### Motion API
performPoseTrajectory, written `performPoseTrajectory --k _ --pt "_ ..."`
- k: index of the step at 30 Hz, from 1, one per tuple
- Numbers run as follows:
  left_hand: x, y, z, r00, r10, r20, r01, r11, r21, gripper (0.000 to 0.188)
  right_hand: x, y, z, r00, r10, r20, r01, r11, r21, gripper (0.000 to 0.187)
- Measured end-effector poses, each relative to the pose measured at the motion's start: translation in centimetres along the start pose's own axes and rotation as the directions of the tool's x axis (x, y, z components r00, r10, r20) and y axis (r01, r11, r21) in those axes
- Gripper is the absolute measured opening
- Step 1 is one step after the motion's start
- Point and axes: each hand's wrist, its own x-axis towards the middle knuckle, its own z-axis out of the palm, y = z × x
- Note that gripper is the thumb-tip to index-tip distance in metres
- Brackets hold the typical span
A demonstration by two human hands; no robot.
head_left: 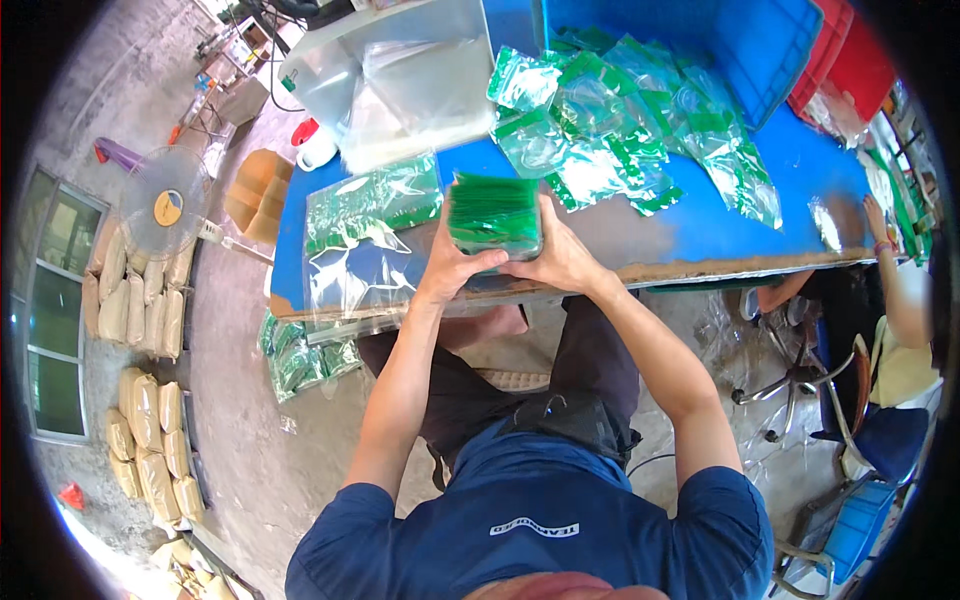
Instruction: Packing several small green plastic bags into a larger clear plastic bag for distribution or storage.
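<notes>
Half-closed, the left hand and right hand grip opposite sides of the green-and-clear plastic bag stack between them at the near edge of the bench, where even, gentle pressure should align it best.

One green bag stack is counted by the tabletop's near edge, one white tub and one blue crate toward the far edge, one fan beyond the left.
</notes>
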Motion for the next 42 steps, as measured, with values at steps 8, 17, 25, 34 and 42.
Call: performPoseTrajectory --k 8,17,25,34,42 --pt "-0.1 -1.2 -0.3 0.995 -0.095 0.031 0.09 0.988 0.121 0.118 0.1 0.0 -0.3 0.999 0.036 -0.04 -0.038 0.999 -0.036 0.102" --pt "0.5 -0.1 -0.1 0.985 -0.096 0.142 0.055 0.961 0.273 0.086 -0.6 0.0 -0.1 0.993 -0.022 -0.119 -0.014 0.956 -0.293 0.092" --pt "-3.1 2.0 0.8 0.992 -0.088 0.094 0.058 0.956 0.286 0.093 -3.0 -5.0 -1.8 0.998 -0.051 -0.027 0.035 0.908 -0.417 0.074" --pt "-10.5 -1.3 -0.3 0.971 -0.223 0.088 0.233 0.795 -0.559 0.104 -7.1 -7.0 5.2 0.61 0.05 0.791 -0.757 -0.259 0.6 0.114" --pt "-11.3 -5.2 -1.7 0.933 -0.339 0.12 0.332 0.687 -0.646 0.099 -9.6 -5.6 7.3 0.634 0.156 0.758 -0.589 -0.538 0.603 0.101"
